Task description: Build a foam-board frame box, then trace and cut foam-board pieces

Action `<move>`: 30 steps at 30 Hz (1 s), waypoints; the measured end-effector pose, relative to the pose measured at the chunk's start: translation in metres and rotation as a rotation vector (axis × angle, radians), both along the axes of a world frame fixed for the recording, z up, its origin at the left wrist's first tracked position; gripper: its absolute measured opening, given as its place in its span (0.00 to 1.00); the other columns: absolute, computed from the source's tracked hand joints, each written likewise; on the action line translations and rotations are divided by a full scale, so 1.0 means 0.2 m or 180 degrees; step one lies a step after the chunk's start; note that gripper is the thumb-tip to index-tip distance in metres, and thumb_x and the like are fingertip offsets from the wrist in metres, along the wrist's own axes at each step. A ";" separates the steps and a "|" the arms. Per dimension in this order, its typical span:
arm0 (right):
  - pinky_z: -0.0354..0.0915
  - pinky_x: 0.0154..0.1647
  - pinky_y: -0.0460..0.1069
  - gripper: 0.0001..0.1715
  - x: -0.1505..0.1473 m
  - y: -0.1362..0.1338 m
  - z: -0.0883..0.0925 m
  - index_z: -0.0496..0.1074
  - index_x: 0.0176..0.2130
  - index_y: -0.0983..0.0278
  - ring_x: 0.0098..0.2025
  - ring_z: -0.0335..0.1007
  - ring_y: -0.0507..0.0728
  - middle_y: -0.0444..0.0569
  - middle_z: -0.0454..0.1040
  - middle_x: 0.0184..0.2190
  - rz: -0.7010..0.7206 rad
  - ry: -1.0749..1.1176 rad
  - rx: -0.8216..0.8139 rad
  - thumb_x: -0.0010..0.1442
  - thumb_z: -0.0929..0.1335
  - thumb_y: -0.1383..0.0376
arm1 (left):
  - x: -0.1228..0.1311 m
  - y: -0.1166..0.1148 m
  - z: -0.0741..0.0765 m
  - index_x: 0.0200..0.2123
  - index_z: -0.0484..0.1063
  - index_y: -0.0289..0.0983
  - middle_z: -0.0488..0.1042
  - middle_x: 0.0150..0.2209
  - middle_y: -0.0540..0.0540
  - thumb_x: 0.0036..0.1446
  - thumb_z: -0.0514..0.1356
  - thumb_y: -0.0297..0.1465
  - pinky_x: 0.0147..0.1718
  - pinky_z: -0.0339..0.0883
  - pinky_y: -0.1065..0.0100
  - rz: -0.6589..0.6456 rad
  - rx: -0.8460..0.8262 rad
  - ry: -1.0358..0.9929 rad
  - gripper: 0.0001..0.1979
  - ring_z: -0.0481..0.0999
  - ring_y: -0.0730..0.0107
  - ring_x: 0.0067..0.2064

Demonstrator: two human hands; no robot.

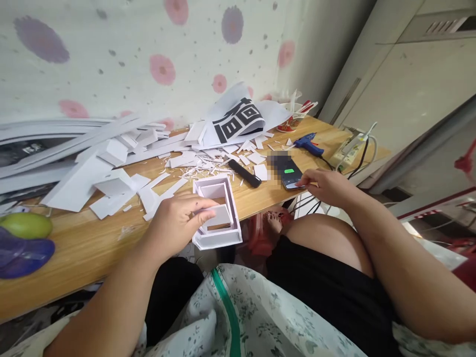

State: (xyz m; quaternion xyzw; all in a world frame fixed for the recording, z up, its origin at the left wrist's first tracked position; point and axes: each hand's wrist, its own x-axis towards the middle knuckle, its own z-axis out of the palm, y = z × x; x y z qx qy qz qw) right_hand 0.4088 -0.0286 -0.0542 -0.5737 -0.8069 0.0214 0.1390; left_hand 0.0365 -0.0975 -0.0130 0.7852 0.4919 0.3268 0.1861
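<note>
My left hand (174, 218) pinches a white foam-board frame (237, 218) over the front edge of the table, thumb and forefinger closed on a flat inner piece. The frame is a hollow angular shape with raised walls and an opening in the middle. At the table's edge, my right hand (327, 186) has its fingers curled, with the fingertips at the lower end of a dark phone (292, 169). The phone lies flat, its screen showing a small green patch; part of it is blurred out. A black stick-shaped tool (244, 172) lies between the frame and the phone.
White board offcuts (182, 161) and slivers cover the table (92, 255) behind the frame. A printed paper sheet (241, 121), a cup of sticks (292, 119), a blue glue gun (309, 144) and a power strip (347, 151) stand further right. A purple-and-green object (26, 248) sits far left.
</note>
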 end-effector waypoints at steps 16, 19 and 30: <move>0.65 0.33 0.50 0.11 0.01 0.00 0.00 0.71 0.31 0.59 0.33 0.73 0.58 0.48 0.79 0.31 0.0062 0.0061 -0.0063 0.50 0.64 0.73 | -0.04 0.01 -0.02 0.33 0.79 0.41 0.79 0.29 0.51 0.59 0.60 0.34 0.35 0.66 0.69 -0.0433 0.0523 0.0323 0.07 0.75 0.69 0.32; 0.65 0.34 0.50 0.09 0.00 -0.01 0.01 0.70 0.30 0.60 0.33 0.74 0.59 0.48 0.79 0.32 0.0046 0.0047 -0.0042 0.51 0.64 0.72 | -0.03 0.01 -0.04 0.33 0.79 0.40 0.79 0.28 0.51 0.59 0.60 0.33 0.34 0.65 0.69 -0.0513 0.0507 0.0460 0.08 0.74 0.70 0.31; 0.66 0.35 0.51 0.09 0.02 -0.01 0.01 0.69 0.32 0.60 0.36 0.75 0.60 0.49 0.80 0.35 0.0025 -0.0059 -0.0102 0.51 0.62 0.70 | 0.00 0.00 -0.12 0.29 0.79 0.47 0.80 0.29 0.55 0.60 0.58 0.37 0.63 0.42 0.39 -0.0392 0.0528 0.1028 0.10 0.77 0.61 0.43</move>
